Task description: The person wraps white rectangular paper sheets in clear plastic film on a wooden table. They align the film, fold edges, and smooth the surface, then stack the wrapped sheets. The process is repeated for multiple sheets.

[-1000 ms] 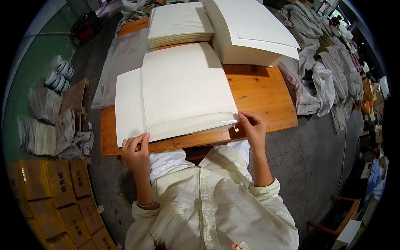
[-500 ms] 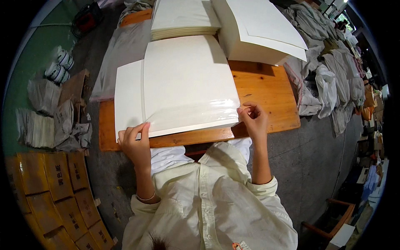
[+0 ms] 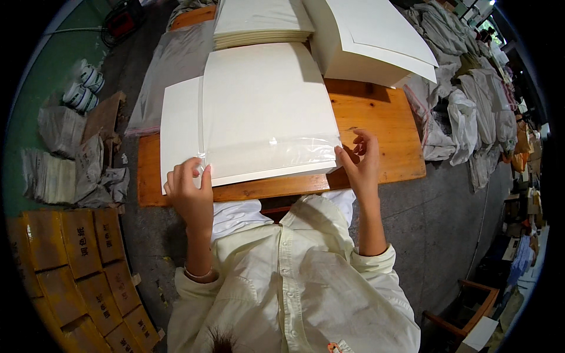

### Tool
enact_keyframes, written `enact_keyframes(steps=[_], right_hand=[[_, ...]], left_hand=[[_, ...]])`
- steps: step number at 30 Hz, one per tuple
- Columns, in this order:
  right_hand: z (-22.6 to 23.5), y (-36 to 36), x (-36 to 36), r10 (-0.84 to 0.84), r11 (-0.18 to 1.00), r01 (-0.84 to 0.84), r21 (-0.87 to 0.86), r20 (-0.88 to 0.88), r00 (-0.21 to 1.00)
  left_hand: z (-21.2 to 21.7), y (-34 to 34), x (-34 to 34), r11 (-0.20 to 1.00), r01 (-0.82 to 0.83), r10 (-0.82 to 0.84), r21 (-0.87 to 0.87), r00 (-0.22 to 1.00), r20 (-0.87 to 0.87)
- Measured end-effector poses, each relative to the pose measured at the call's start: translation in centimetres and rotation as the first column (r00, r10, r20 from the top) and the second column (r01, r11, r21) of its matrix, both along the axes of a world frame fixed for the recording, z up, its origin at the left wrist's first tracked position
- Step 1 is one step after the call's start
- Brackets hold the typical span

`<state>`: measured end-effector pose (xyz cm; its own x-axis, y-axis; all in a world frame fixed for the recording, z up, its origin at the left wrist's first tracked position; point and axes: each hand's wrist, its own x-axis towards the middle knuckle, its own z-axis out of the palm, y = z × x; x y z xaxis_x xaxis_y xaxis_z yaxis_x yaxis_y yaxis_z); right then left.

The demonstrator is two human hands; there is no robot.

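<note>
On the wooden table in front of me lies a stack of large white paper sheets (image 3: 265, 100) with a clear plastic sleeve (image 3: 294, 152) over it, wrinkled and shiny along the near edge. A white strip of paper (image 3: 180, 129) shows to its left, beyond the sleeve's side. My left hand (image 3: 189, 183) is at the near left corner; thumb and forefinger stand apart, touching the film there. At the near right corner is my right hand (image 3: 360, 160), its thumb against the stack's edge and its other fingers raised and spread.
The wooden table (image 3: 376, 129) also bears a wrapped paper pile (image 3: 265, 17), a tall white paper stack (image 3: 382, 41) and flat plastic bags (image 3: 170, 76). Brown cartons (image 3: 82, 241) stand on the floor at left. Grey cloth or sacking (image 3: 482, 100) is heaped at right.
Both hands have moved slightly away from me, and their thumbs and forefingers have parted from a pinch. The sleeve's near edge lies differently, with its wrinkles shifted.
</note>
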<state>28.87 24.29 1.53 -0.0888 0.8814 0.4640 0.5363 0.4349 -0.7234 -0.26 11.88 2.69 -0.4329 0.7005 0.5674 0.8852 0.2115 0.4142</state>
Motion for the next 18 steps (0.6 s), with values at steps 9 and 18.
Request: enact_keyframes(steps=[9, 18], right_hand=[[0.9, -0.3, -0.2, 0.095, 0.994, -0.09, -0.06, 0.104, 0.99], [1.8, -0.6, -0.3, 0.063, 0.998, -0.062, -0.009, 0.266, 0.962]], left_hand=[[0.8, 0.2, 1.5, 0.945, 0.319, -0.327, -0.077, 0.934, -0.142], [-0.5, 3.7, 10.1, 0.805, 0.518, -0.555, -0.287, 0.83, -0.059]])
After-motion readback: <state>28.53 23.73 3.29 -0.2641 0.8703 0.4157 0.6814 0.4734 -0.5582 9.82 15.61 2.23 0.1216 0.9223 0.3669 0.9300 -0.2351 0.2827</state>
